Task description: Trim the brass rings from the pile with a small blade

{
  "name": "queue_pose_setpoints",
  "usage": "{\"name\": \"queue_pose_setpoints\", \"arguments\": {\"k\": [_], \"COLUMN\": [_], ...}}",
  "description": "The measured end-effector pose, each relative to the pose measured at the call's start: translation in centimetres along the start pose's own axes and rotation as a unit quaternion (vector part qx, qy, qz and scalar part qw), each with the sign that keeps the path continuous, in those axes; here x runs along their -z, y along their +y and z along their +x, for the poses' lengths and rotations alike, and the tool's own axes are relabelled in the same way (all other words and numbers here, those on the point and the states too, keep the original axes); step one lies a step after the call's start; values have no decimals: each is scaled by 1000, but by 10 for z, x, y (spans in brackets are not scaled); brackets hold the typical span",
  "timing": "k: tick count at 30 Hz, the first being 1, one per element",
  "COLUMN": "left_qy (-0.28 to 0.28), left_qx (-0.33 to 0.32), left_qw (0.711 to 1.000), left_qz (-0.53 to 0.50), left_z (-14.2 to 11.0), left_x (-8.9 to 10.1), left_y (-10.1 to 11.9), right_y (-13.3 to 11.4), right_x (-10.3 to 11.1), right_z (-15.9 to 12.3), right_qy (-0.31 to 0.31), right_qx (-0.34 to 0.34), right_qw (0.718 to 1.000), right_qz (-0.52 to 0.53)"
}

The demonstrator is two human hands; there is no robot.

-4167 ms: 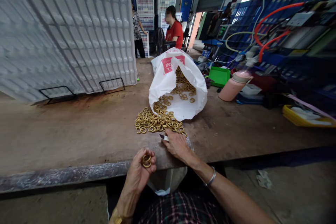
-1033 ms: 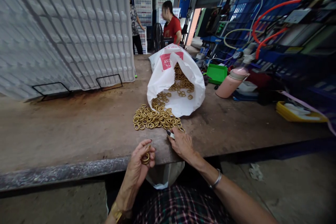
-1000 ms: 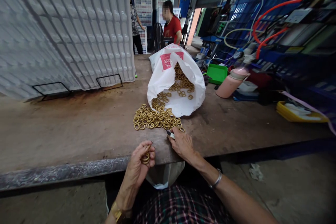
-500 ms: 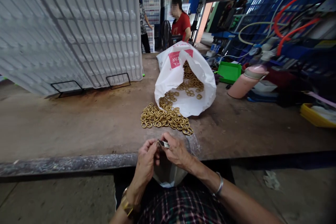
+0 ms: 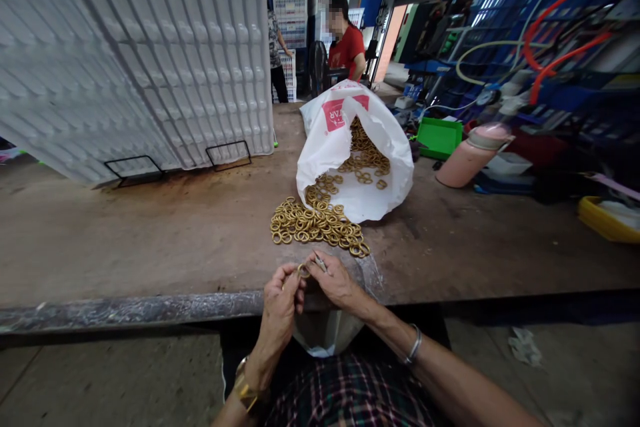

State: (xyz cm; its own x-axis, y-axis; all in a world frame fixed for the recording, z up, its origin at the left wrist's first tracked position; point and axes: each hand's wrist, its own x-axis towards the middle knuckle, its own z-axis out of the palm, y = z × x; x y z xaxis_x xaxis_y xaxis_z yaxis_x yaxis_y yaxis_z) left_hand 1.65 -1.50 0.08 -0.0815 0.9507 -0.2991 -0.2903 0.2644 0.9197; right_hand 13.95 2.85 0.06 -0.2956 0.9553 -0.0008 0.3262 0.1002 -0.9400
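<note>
At the table's front edge, my left hand (image 5: pixel 281 299) pinches one gold-coloured ring (image 5: pixel 303 271) between thumb and fingertips. Close against it, my right hand (image 5: pixel 336 284) grips a small, narrow hand tool (image 5: pixel 320 261) with a pale metallic look; its exact kind is too small to tell. Just beyond my hands lies a heap of the same gold-coloured rings (image 5: pixel 320 225). More rings spill from the open mouth of a white plastic sack (image 5: pixel 320 160) lying on its side. Below my hands, a pale translucent bag or container (image 5: pixel 320 333) shows partly at my lap.
Tall white ribbed plastic panels (image 5: pixel 200 60) stand on black wire feet at the left. To the right are a green tray (image 5: pixel 440 137), a pink bottle (image 5: pixel 467 159) and a yellow tray (image 5: pixel 605 220). Two people are in the background, one in a red shirt (image 5: pixel 349 47).
The tool in my right hand has tilted and drawn back from the ring, which now shows more plainly. My left hand keeps its pinch. The whole view has shifted slightly.
</note>
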Motion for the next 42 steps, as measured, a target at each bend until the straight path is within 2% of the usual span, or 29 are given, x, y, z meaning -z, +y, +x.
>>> {"name": "queue_pose_setpoints", "arguments": {"k": [4, 7, 10, 12, 15, 18, 21, 24, 27, 35, 39, 42], "left_qy": [9, 6, 6, 1, 4, 11, -4, -51, -85, -90, -79, -55], "left_qx": [-57, -101, -128, -123, -124, -110, -32, 27, 33, 41, 41, 33], "left_qw": [996, 985, 977, 976, 975, 977, 990, 996, 996, 995, 996, 998], "left_qz": [67, 141, 173, 177, 184, 181, 135, 61, 24, -5, -15, -16], "left_z": [-2, -2, 1, 2, 2, 0, -2, -4, -4, -4, -4, -3], "left_x": [0, 2, 5, 6, 6, 4, 2, 4, 7, 6, 6, 7], "left_y": [5, 6, 3, 1, -1, 2, 5, 6, 6, 7, 5, 2], "right_y": [-2, -5, -7, -9, -8, -5, 0, 2, 1, 2, 2, 3], "right_x": [0, -2, -2, -2, -2, -4, -6, -7, -5, -5, -5, -4], "right_z": [2, 1, -2, -4, -4, -3, -2, -2, -2, 2, 3, 0], "right_qy": [-5, -34, -57, -42, -10, 0, -18, -46, -78, -99, -47, -15], "right_qx": [-64, -128, -172, -148, -58, -13, -25, -46, -65, -93, -78, -36], "right_qw": [993, 976, 965, 976, 997, 1000, 1000, 997, 992, 985, 994, 998], "right_qz": [99, 173, 192, 153, 56, -16, -8, 37, 73, 104, 64, -41]}}
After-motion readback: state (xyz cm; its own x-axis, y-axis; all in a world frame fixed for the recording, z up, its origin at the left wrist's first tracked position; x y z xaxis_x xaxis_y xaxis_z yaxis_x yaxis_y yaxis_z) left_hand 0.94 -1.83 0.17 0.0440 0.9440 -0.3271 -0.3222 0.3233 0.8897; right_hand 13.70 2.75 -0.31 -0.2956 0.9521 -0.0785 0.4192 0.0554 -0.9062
